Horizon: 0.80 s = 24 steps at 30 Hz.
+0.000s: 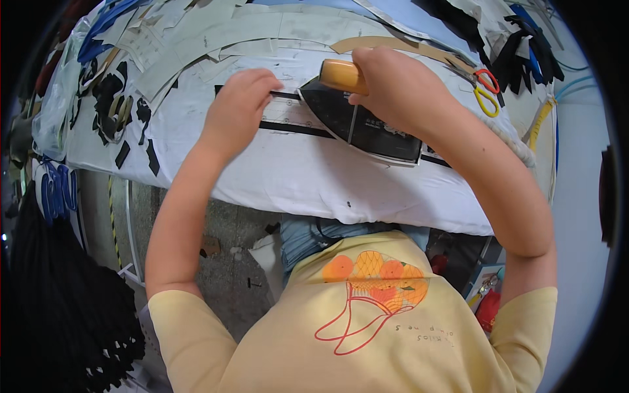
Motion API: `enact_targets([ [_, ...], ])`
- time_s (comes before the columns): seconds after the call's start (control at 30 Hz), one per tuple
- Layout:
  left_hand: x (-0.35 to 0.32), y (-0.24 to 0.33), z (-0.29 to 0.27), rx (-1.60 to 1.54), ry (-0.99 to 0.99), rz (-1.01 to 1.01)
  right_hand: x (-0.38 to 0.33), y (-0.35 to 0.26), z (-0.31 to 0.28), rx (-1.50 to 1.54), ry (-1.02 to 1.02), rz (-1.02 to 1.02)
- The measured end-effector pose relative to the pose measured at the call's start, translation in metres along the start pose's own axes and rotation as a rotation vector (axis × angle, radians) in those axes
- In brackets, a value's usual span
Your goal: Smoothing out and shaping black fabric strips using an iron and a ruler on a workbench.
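My right hand [400, 82] is wrapped round the wooden handle [341, 76] of a black iron [363, 124]. The iron's pointed end faces left, and its soleplate lies over a pale paper template [291, 112] edged with black fabric [296, 128]. To the left, my left hand [237, 108] is over the same template, its fingers bent and pressed together along the upper black edge. Whatever is between those fingertips is hidden. Both pieces lie on a white cloth-covered table [314, 167].
Paper patterns [216, 39] and a brown curved template [386, 43] lie along the far side. Scissors [481, 85] with red and yellow handles are at the right. Black scraps [121, 154] lie at the left. Black garments [59, 295] hang at the lower left.
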<state>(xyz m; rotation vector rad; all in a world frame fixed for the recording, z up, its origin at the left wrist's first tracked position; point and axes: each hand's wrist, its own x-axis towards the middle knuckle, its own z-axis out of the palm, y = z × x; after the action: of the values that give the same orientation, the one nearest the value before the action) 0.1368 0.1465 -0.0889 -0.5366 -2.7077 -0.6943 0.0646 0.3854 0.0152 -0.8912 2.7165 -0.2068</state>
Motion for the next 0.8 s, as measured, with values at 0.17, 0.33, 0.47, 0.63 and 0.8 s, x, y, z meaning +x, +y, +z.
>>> enact_targets([
  [0.17, -0.009, -0.015, -0.008, 0.105, -0.088, 0.111, 0.000, -0.005, -0.003, -0.006, -0.012, 0.039],
  [0.33, -0.024, -0.022, -0.019, 0.249, -0.148, 0.168, 0.003, -0.002, 0.002, -0.043, 0.070, -0.019],
  [0.47, -0.032, -0.030, -0.025, 0.299, -0.109, 0.187, 0.018, -0.023, -0.006, -0.056, -0.019, -0.019],
  [0.63, -0.039, -0.035, -0.032, 0.303, -0.091, 0.147, 0.039, -0.047, -0.002, -0.008, -0.069, -0.048],
  [0.8, -0.040, -0.049, -0.045, 0.146, -0.026, -0.019, 0.043, -0.052, 0.002, -0.033, -0.032, -0.102],
])
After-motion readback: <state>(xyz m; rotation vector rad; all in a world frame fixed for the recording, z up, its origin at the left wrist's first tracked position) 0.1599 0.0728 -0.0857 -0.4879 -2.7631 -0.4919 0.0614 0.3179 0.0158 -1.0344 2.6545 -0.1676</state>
